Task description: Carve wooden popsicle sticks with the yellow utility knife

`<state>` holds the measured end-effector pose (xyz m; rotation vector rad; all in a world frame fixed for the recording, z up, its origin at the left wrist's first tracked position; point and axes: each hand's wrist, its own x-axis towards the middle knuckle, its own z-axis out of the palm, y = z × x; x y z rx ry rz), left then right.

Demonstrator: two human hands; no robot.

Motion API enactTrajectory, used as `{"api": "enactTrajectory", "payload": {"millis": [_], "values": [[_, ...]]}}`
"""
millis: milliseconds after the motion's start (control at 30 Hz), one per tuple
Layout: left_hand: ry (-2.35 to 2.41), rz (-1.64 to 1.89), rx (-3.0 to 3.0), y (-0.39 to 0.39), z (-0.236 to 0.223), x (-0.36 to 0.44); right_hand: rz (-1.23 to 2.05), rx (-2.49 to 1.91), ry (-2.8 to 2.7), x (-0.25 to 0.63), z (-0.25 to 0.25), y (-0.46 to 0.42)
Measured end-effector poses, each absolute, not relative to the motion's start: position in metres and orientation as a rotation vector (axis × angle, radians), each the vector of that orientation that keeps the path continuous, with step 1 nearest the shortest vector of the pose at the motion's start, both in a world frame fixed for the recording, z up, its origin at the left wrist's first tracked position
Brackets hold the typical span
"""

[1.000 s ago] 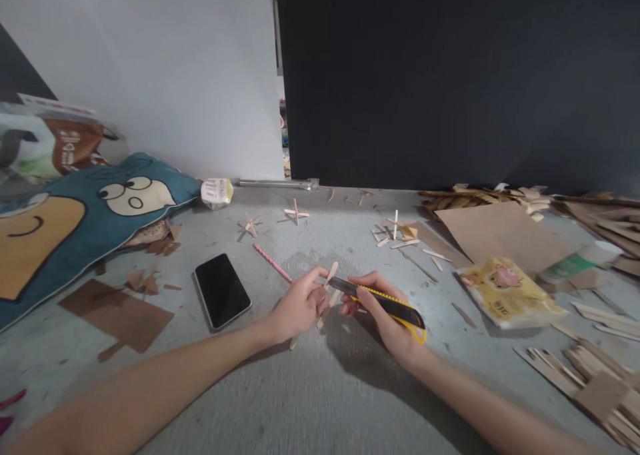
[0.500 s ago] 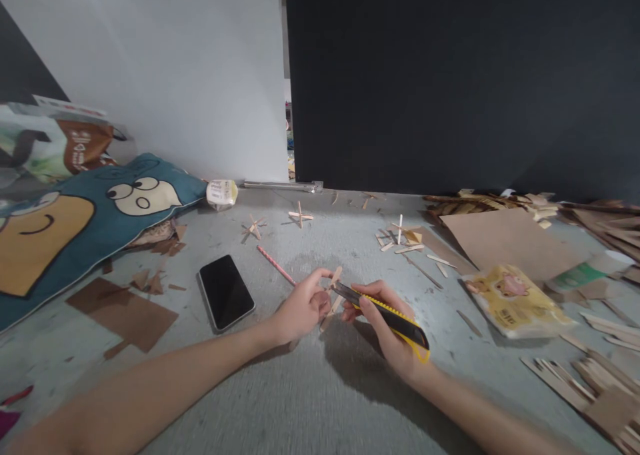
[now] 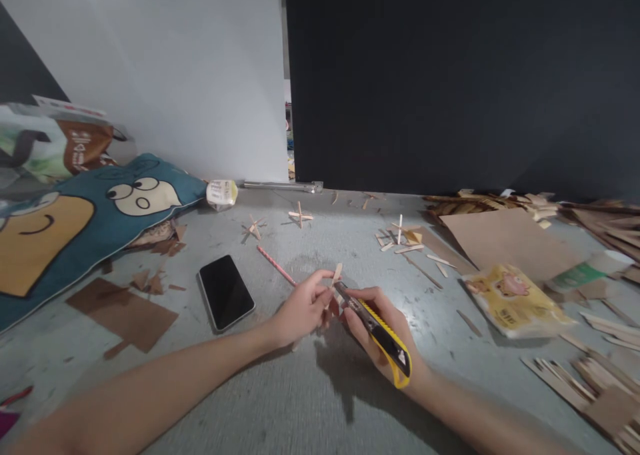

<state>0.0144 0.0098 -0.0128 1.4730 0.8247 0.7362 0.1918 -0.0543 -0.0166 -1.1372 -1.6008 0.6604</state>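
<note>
Head view, looking forward and down across near tabletop (image 3: 280, 408)

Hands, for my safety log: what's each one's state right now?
Left hand: closed, pinching a wooden craft stick.
Right hand: closed, holding a yellow-and-black utility knife.

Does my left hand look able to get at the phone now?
Probably yes: nothing lies over the phone or between it and the left hand, though that hand holds a stick.

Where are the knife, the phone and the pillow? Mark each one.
Knife (image 3: 377, 332): head view, on the handle's black side.
Phone (image 3: 227, 293): head view, on the dark screen.
Pillow (image 3: 107, 226): head view, on teal cloth between drawn faces.
</note>
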Motion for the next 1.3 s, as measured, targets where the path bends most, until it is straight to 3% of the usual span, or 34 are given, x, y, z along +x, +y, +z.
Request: {"api": "enactTrajectory", "payload": {"millis": [800,1300], "values": [[0.888,0.736,1.628,0.005,-0.01,0.013,0.494,-1.16,-1.652,0.19,-0.018,-0.056],[0.943,0.761,1.746,0.006,-0.007,0.012,0.732,-1.175,-1.475,0.192,-0.021,-0.051]]}}
